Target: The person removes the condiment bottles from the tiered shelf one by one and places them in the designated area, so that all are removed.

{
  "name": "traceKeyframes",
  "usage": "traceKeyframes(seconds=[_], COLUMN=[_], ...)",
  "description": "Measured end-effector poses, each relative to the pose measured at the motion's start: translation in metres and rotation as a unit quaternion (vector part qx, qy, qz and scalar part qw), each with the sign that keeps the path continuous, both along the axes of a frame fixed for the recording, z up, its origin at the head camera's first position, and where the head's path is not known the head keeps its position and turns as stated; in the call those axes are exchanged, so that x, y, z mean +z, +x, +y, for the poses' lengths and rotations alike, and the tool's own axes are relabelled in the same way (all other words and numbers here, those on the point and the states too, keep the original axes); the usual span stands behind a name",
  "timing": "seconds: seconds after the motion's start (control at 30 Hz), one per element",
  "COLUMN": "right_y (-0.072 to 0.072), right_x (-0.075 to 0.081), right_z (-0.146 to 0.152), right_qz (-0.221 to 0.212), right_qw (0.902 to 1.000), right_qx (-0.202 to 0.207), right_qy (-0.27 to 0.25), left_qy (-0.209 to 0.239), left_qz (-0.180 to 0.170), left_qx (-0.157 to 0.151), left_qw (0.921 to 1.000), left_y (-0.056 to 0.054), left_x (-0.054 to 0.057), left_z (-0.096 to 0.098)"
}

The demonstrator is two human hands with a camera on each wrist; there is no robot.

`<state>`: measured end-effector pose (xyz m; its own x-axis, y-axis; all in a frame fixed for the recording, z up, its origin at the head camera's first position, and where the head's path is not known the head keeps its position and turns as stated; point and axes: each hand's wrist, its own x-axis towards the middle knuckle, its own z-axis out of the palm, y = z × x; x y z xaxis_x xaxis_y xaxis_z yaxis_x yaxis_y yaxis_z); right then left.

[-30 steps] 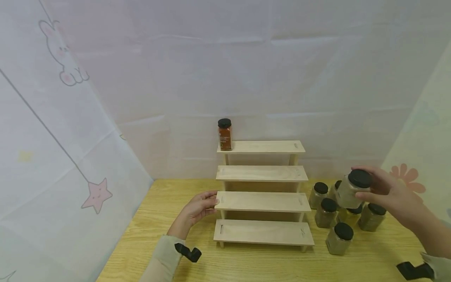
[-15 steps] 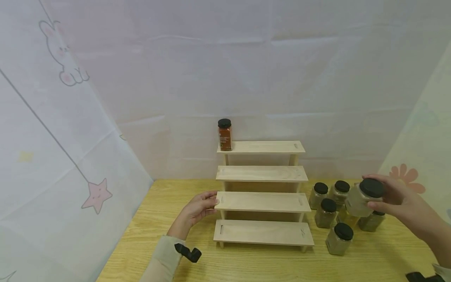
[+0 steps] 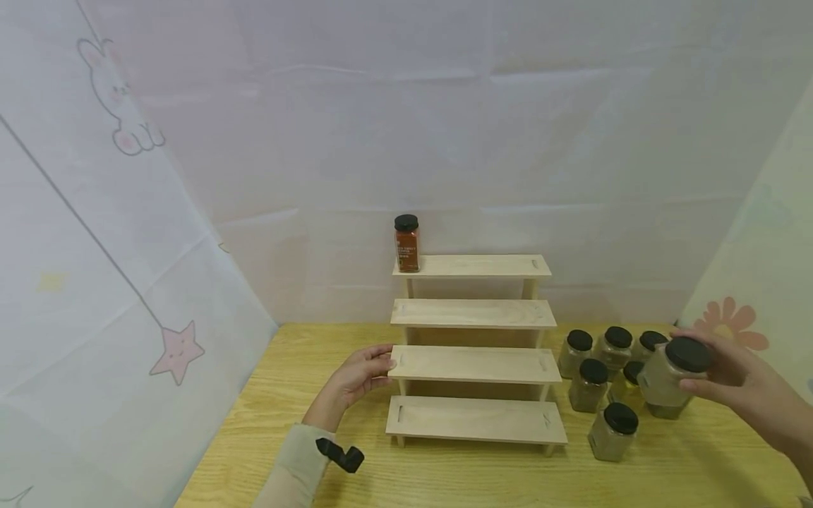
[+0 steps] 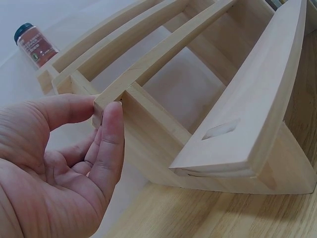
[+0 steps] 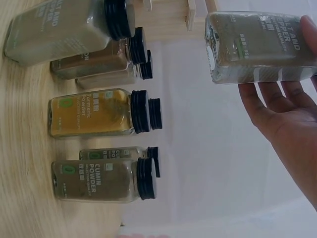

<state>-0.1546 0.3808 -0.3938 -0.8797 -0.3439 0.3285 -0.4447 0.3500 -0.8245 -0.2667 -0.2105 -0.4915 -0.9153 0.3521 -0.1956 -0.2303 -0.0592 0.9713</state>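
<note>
My left hand is at the left side of a four-tier wooden display rack. In the left wrist view, its thumb and a finger pinch the end of one shelf board. My right hand holds a spice jar with a black lid, raised at the right of the table. The right wrist view shows a salt and pepper label on this held jar. A red-brown spice jar stands on the left end of the top shelf.
Several black-lidded jars stand on the wooden table right of the rack, including a turmeric jar and a cumin jar. One jar stands nearer the front. Printed white sheets enclose the back and sides.
My right hand has carried the salt and pepper jar to the right and slightly lower, uncovering jars behind it. My left hand keeps its hold on the rack.
</note>
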Motion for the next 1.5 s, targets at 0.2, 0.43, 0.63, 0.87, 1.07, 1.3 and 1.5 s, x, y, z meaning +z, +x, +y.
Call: traceKeyframes(seconds=[0.2, 0.43, 0.63, 0.87, 1.07, 1.3, 1.5], right_y=[-0.001, 0.0, 0.0, 0.0, 0.001, 0.001, 0.0], right_x=[-0.007, -0.016, -0.027, -0.044, -0.053, -0.063, -0.077], right_z=[0.005, 0.011, 0.016, 0.023, 0.025, 0.029, 0.033], right_qz=[-0.009, -0.002, -0.013, -0.026, -0.047, -0.077, -0.103], right_qw=[0.9991, 0.9978, 0.9969, 0.9984, 0.9976, 0.9923, 0.9869], right_qx=[0.03, 0.054, 0.053, 0.019, 0.005, 0.047, 0.055], right_qy=[-0.028, -0.039, -0.056, -0.047, -0.05, -0.085, -0.111], left_qy=[-0.002, -0.002, -0.006, -0.009, -0.009, -0.005, -0.006], left_qz=[-0.001, -0.003, -0.001, -0.004, -0.005, -0.006, -0.005], left_qx=[-0.001, 0.001, 0.001, 0.002, 0.006, 0.007, 0.009], left_qw=[1.0, 1.0, 1.0, 1.0, 0.9999, 0.9999, 0.9999], left_y=[0.001, 0.001, -0.001, -0.001, 0.0, 0.0, 0.0], left_x=[0.002, 0.002, 0.001, 0.0, 0.001, 0.002, 0.001], left_z=[-0.001, 0.0, 0.0, 0.0, 0.001, 0.001, 0.001])
